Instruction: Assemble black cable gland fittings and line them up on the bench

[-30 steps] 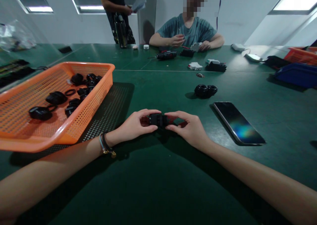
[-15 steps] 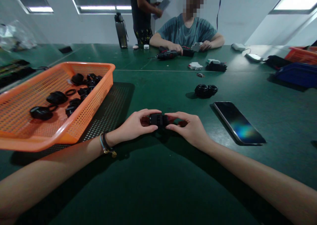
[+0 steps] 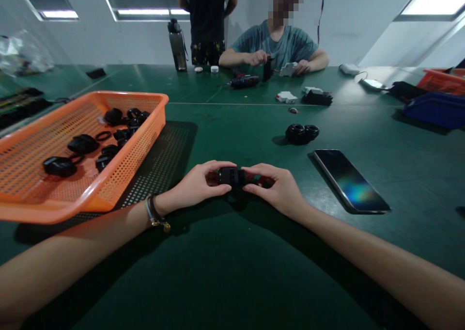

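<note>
A small black cylindrical plastic fitting (image 3: 231,176) is held level just above the green table (image 3: 218,262). My left hand (image 3: 201,180) grips its left end between thumb and fingers. At the other end my right hand (image 3: 278,187) pinches the fitting, thumb in front and fingers behind. The inner side of each hand and part of the fitting are hidden by the fingers. To the left, an orange perforated basket (image 3: 136,172) holds several similar black parts (image 3: 83,144). Two black round parts (image 3: 302,133) sit touching on the table beyond my right hand.
A smartphone (image 3: 350,180) lies right of my right hand. Across the table a seated person (image 3: 276,41) handles a black part and a white piece, beside a power drill (image 3: 244,81). A dark bottle (image 3: 177,46) and a blue bin (image 3: 436,109) stand farther off.
My hands and the fitting have barely moved. The seated person's hand has left the drill and lifted a black part upright. The standing person has turned, and their papers are out of sight.
</note>
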Demonstrator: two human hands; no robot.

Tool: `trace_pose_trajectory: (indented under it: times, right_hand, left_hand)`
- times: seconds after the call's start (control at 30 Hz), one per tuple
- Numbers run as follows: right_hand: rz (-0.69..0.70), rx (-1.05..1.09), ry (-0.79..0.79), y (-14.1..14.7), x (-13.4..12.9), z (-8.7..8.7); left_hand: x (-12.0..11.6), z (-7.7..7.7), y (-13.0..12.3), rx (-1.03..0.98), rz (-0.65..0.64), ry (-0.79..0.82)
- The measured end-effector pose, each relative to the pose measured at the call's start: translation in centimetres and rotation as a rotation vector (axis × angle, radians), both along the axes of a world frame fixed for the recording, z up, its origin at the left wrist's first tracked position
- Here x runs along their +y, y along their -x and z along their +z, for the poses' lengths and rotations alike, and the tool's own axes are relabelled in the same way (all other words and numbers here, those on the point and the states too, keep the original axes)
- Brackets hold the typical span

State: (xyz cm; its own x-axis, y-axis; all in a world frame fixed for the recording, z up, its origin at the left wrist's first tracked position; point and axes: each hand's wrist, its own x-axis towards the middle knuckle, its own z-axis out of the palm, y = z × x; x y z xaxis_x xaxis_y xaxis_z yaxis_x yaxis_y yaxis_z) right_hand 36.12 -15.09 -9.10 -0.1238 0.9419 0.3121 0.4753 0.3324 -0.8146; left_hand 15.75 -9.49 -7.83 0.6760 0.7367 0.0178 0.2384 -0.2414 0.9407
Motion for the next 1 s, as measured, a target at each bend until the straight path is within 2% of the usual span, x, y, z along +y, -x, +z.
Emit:
trace_pose_trajectory:
  times: [0.3, 1.0]
  right_hand:
    - [-0.041, 0.017, 0.005, 0.26, -0.14, 0.00]
    - [-0.028, -0.039, -0.012, 0.21, -0.08, 0.24]
  left_hand:
    - [-0.01, 0.16, -0.07, 0.017, 0.008, -0.008]
    - [-0.06, 0.09, -0.03, 0.018, 0.002, -0.009]
